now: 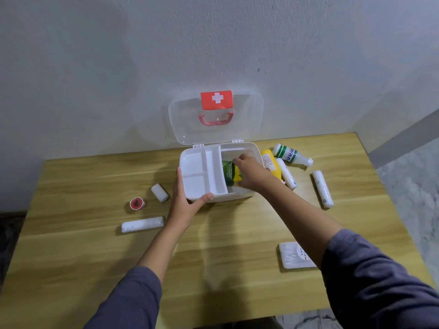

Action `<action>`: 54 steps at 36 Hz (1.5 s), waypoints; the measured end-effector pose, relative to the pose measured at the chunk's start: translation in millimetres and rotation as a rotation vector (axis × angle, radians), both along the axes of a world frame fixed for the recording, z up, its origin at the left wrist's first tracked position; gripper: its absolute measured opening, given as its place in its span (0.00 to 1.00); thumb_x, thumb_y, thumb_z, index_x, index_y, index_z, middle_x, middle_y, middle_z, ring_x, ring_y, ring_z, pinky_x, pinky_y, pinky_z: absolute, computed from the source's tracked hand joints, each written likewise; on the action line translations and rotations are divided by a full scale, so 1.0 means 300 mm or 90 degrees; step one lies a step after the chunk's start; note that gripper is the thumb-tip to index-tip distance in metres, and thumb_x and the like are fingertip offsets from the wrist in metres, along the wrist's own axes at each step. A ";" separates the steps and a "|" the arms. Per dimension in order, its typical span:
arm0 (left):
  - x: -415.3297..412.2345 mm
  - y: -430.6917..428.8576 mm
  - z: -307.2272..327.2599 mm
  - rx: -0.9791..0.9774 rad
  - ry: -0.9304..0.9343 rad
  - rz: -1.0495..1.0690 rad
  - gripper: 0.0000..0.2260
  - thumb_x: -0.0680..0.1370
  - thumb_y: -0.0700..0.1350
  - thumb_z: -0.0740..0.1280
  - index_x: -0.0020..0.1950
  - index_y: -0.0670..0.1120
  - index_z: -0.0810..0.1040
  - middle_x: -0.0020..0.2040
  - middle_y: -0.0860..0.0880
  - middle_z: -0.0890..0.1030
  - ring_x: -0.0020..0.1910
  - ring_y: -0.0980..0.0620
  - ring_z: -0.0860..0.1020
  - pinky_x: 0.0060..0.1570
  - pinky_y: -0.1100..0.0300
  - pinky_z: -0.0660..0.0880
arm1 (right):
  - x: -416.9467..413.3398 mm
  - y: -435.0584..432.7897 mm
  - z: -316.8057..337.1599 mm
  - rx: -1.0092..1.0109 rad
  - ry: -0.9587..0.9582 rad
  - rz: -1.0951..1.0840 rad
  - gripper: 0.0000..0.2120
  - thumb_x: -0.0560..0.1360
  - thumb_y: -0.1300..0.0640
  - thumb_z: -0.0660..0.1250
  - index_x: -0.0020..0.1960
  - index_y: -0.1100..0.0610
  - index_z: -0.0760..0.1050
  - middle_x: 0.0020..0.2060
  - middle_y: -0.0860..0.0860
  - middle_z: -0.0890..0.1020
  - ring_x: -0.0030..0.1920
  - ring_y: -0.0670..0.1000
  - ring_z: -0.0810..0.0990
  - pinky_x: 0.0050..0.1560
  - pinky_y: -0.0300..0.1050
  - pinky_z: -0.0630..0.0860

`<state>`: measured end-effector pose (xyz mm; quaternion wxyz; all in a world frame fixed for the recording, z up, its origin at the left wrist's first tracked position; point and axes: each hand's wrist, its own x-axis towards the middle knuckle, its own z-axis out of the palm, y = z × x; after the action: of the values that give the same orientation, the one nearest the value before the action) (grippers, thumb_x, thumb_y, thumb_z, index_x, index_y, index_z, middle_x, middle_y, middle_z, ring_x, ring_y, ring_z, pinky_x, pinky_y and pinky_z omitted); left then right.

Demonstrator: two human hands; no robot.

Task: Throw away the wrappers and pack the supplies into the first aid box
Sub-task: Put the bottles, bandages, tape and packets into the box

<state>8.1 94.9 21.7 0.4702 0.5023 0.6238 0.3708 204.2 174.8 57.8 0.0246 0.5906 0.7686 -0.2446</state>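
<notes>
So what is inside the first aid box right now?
The first aid box holds a white divider tray, whose compartments look empty, and a green and yellow packet under the right hand. The space under the tray is hidden.

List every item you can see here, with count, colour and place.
first aid box: 1, white, lid open against the wall, table centre
divided tray: 1, white, in the box's left part
green packet: 1, green and yellow, inside the box
bandage rolls: 4, white, two left of the box, two right
tape roll: 1, red and white, left of the box
yellow bottle: 1, lying right of the box
white bottle: 1, green label, lying far right
flat packet: 1, white, near right
table: 1, wooden
left hand: holding the box's corner
right hand: on the green packet
</notes>
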 end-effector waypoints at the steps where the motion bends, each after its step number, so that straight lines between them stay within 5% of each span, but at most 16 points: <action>1: 0.001 0.000 0.003 0.001 0.000 -0.001 0.50 0.64 0.57 0.74 0.75 0.57 0.43 0.75 0.59 0.51 0.74 0.58 0.52 0.72 0.48 0.58 | -0.004 0.002 -0.005 0.006 -0.011 -0.001 0.26 0.69 0.67 0.67 0.66 0.63 0.66 0.62 0.61 0.70 0.61 0.59 0.71 0.61 0.50 0.72; 10: -0.002 0.001 0.002 0.001 0.002 -0.005 0.51 0.63 0.60 0.73 0.75 0.58 0.43 0.77 0.56 0.50 0.75 0.57 0.52 0.72 0.48 0.59 | -0.038 0.013 -0.019 0.031 0.080 -0.001 0.29 0.69 0.65 0.70 0.69 0.59 0.68 0.67 0.58 0.70 0.67 0.58 0.67 0.64 0.52 0.70; 16: -0.003 0.000 0.004 0.011 0.005 -0.004 0.50 0.64 0.58 0.74 0.75 0.57 0.44 0.77 0.55 0.51 0.74 0.57 0.53 0.72 0.47 0.59 | -0.046 -0.017 -0.028 0.119 0.123 -0.206 0.28 0.69 0.59 0.72 0.66 0.63 0.68 0.64 0.61 0.70 0.63 0.60 0.71 0.64 0.52 0.70; 22: -0.005 -0.001 0.003 0.011 0.000 -0.007 0.51 0.62 0.61 0.73 0.75 0.58 0.44 0.77 0.56 0.52 0.74 0.57 0.54 0.72 0.48 0.59 | -0.060 -0.009 -0.038 -0.016 0.189 -0.358 0.25 0.70 0.57 0.72 0.63 0.64 0.68 0.57 0.60 0.78 0.56 0.58 0.77 0.50 0.46 0.71; 29: -0.004 0.001 0.006 0.012 0.002 -0.005 0.51 0.62 0.61 0.74 0.75 0.56 0.46 0.77 0.56 0.52 0.74 0.58 0.53 0.72 0.50 0.58 | -0.081 0.007 -0.052 -0.036 0.241 -0.362 0.23 0.71 0.58 0.71 0.64 0.62 0.70 0.57 0.59 0.79 0.56 0.57 0.77 0.48 0.42 0.69; 39: -0.009 -0.001 0.012 0.021 0.010 -0.028 0.49 0.66 0.57 0.74 0.75 0.54 0.44 0.77 0.52 0.52 0.75 0.54 0.53 0.73 0.48 0.56 | 0.065 -0.180 0.100 0.154 0.441 -0.372 0.19 0.70 0.58 0.73 0.59 0.60 0.75 0.54 0.56 0.81 0.54 0.51 0.79 0.56 0.43 0.76; 45: -0.009 0.002 0.002 0.035 0.005 -0.032 0.47 0.68 0.52 0.74 0.76 0.52 0.44 0.77 0.52 0.51 0.74 0.57 0.52 0.73 0.51 0.54 | 0.240 -0.423 0.066 0.231 0.392 -0.369 0.17 0.68 0.56 0.74 0.55 0.57 0.76 0.49 0.50 0.80 0.52 0.49 0.79 0.56 0.45 0.75; 51: -0.004 0.003 -0.012 0.035 0.009 -0.025 0.47 0.69 0.51 0.73 0.76 0.52 0.43 0.77 0.52 0.50 0.74 0.56 0.52 0.71 0.58 0.53 | 0.378 -0.681 -0.089 -0.062 0.126 -0.206 0.38 0.66 0.47 0.74 0.71 0.53 0.63 0.70 0.52 0.67 0.72 0.51 0.61 0.73 0.50 0.60; 54: -0.003 0.005 -0.018 0.039 0.008 -0.017 0.47 0.70 0.50 0.73 0.76 0.51 0.43 0.77 0.51 0.50 0.74 0.55 0.52 0.71 0.58 0.53 | 0.388 -0.736 -0.137 -0.067 0.027 -0.170 0.40 0.67 0.46 0.73 0.73 0.52 0.59 0.72 0.50 0.64 0.73 0.52 0.59 0.72 0.48 0.57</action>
<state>7.3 96.4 16.4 0.4555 0.5269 0.6082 0.3807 320.5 -45.9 16.7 0.0061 0.6804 0.6694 -0.2981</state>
